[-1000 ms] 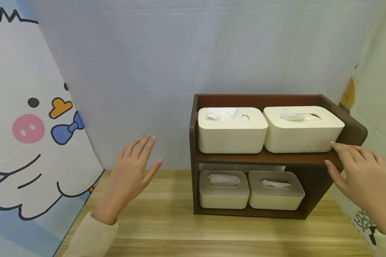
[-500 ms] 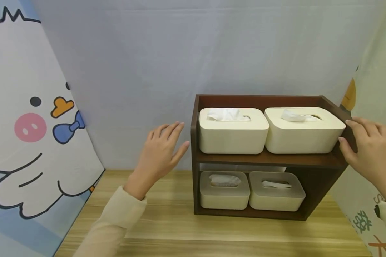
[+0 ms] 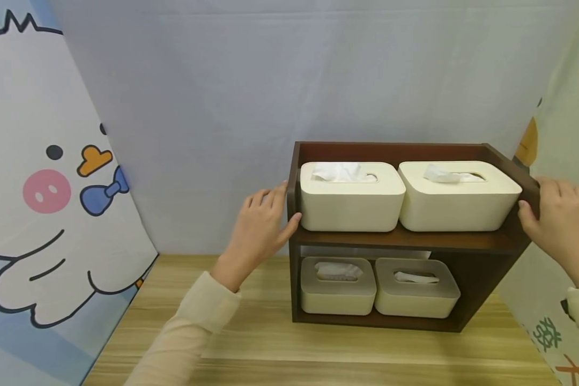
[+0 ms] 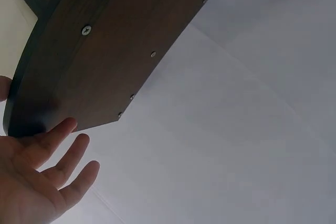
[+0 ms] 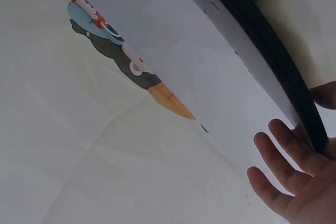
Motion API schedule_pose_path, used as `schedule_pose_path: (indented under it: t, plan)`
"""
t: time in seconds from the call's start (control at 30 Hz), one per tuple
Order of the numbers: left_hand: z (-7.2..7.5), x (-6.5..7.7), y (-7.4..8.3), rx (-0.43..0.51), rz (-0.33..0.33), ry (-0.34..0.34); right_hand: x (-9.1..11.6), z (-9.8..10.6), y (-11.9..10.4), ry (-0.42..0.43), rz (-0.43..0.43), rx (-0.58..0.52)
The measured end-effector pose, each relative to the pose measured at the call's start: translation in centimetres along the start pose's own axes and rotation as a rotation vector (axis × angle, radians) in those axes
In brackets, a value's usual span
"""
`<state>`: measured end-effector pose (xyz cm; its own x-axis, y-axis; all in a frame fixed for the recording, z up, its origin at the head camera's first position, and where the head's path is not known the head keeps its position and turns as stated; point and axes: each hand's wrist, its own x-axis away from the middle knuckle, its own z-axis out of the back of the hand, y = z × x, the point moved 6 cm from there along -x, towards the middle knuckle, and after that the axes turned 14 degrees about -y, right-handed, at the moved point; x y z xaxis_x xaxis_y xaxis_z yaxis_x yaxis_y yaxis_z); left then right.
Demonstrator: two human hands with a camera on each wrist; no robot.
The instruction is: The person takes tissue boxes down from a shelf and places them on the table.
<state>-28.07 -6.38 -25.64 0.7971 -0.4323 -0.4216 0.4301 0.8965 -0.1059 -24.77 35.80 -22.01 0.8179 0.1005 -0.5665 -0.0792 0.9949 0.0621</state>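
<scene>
A dark brown two-tier wooden shelf (image 3: 405, 242) stands on the table. Cream tissue boxes fill much of it: an upper left box (image 3: 349, 206), an upper right box (image 3: 455, 206), a lower left box (image 3: 338, 300) and a lower right box (image 3: 415, 303). My left hand (image 3: 258, 230) grips the upper left side panel, thumb at its front edge and fingers along the outer face (image 4: 100, 51). On the opposite side, my right hand (image 3: 562, 225) holds the right panel (image 5: 273, 45) between thumb and fingers. The outermost fingers of both hands stand off the wood.
The light wood-grain table (image 3: 251, 343) reaches in front of the shelf. Behind hangs a pale grey cloth (image 3: 198, 107). A cartoon-printed panel (image 3: 24, 241) borders the left, and a pale printed cloth (image 3: 569, 139) stands close along the right.
My left hand has moved right and reached the shelf's left panel. The right hand has risen and shifted outward from the upper right box's front corner to the right panel.
</scene>
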Motion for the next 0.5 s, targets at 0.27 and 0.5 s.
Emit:
schedule_pose_path:
  t: [0.27,0.5]
  plan:
    - [-0.96,-0.39,0.62,-0.031,0.035,-0.066,-0.15,-0.84,0.95,-0.122,-0.088,-0.016]
    - [-1.1,-0.59,0.75,-0.036,0.039,-0.073,-0.36,-0.81,0.98,-0.113,-0.055,-0.04]
